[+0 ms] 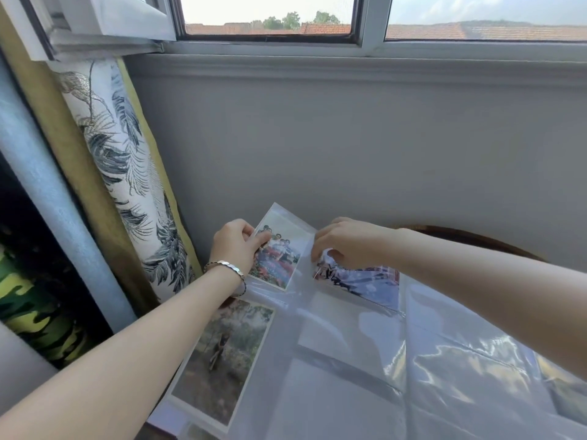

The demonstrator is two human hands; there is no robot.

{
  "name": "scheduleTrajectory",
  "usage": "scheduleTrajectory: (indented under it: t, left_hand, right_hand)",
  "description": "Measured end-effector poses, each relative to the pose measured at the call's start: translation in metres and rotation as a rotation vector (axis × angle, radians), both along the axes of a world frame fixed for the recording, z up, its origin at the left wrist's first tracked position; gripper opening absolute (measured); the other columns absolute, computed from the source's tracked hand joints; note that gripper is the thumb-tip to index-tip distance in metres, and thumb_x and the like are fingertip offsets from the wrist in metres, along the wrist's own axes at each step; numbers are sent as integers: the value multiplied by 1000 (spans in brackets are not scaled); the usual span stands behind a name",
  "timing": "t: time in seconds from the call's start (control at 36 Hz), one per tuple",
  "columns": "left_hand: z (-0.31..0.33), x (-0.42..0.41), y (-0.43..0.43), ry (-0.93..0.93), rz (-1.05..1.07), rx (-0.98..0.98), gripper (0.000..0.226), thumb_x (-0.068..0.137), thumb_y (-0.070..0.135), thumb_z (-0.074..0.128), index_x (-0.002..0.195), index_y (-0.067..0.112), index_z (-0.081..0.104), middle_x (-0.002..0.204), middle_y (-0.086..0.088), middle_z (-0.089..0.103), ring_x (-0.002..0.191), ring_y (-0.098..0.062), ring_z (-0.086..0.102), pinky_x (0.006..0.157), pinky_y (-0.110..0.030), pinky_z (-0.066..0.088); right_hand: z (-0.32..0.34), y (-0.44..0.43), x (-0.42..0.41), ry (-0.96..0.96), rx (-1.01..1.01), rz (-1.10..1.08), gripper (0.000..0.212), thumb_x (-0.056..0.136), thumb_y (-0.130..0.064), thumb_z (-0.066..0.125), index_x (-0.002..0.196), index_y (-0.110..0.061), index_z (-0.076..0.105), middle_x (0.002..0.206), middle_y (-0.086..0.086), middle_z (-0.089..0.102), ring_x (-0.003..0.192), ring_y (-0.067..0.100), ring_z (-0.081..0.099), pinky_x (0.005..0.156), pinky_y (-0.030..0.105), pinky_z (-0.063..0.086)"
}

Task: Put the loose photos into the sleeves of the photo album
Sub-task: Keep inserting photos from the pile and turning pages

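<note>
My left hand [236, 246] pinches the flimsy-looking photo [278, 254] by its nine o'clock edge, while my right hand [346, 242] pinches the slick sleeve [295, 222].

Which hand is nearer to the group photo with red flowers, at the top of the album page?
Left. The left hand pinches the group photo at its left edge. The right hand is just to its right, not on it, over the blue-toned photo.
</note>
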State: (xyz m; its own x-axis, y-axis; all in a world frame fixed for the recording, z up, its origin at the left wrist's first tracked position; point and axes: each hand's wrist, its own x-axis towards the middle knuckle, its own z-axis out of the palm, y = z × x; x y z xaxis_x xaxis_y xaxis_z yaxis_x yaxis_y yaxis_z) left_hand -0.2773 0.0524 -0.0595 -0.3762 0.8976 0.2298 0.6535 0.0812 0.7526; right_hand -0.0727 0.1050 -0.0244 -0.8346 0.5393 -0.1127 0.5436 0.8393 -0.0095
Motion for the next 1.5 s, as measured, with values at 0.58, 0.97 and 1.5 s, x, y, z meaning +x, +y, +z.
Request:
scheduleTrajectory:
  t: [0.58,0.97,1.5]
  left_hand:
    - [0,-2,2,-1,0,-5,31,84,31,68,68,13,50,58,4,46,53,-7,41,48,-21,30]
    - [-2,-2,3,-15,9,-3,29,84,32,68,79,5,58,61,3,49,54,-8,43,48,-20,31]
    - [-15,-4,-3,8,13,-60,31,85,36,65,78,8,55,60,3,49,53,-9,42,45,-22,26]
  right_hand:
    - [8,7,-4,-24,30,58,14,76,-4,60,84,-13,67,88,-1,67,81,18,52,87,41,45]
    - [-1,5,0,3,51,122,13,84,-12,62,95,-15,68,94,-2,70,90,22,61,91,40,43]
    - [0,-2,-9,-196,159,112,23,91,-18,52,105,-21,69,111,-8,66,102,17,58,99,29,29]
